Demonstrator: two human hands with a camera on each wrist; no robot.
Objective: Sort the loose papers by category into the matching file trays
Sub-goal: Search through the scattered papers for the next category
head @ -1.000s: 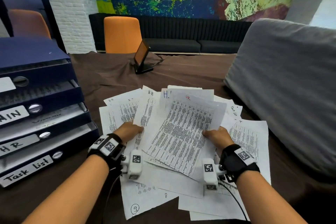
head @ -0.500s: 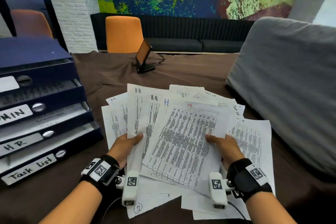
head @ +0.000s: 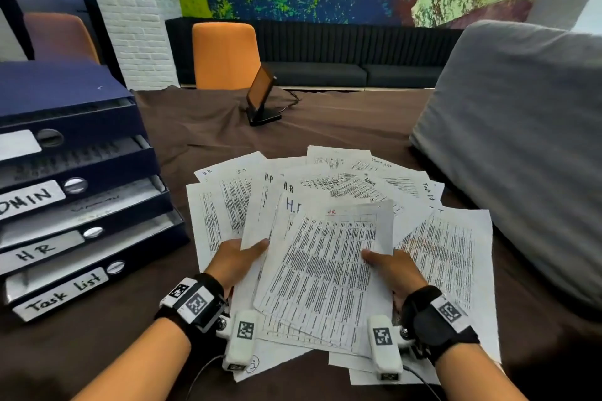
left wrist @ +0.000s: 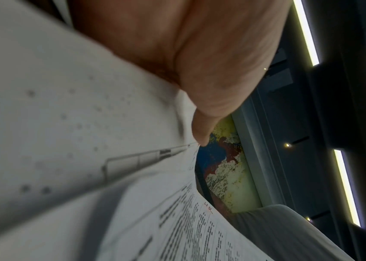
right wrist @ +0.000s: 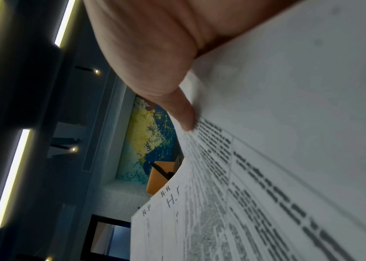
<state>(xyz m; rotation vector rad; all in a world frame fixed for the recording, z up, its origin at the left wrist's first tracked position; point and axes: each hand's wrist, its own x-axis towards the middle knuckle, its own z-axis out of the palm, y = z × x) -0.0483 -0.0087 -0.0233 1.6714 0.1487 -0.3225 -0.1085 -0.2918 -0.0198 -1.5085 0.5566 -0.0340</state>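
Holding a fanned sheaf (head: 321, 273) of HR-marked sheets above the table (head: 211, 127), I have it pinched from both sides. My left hand (head: 236, 259) grips the sheaf's left edge, thumb (left wrist: 202, 130) lying on top of the paper and the other fingers hidden beneath. My right hand (head: 392, 267) grips the right edge the same way, thumb (right wrist: 183, 113) pressed on the printed top sheet. More loose papers (head: 446, 238) lie spread on the brown cloth under and beyond the sheaf. To my left stand the stacked trays (head: 97, 205), labelled ADMIN, HR and Task List, well apart from the sheaf.
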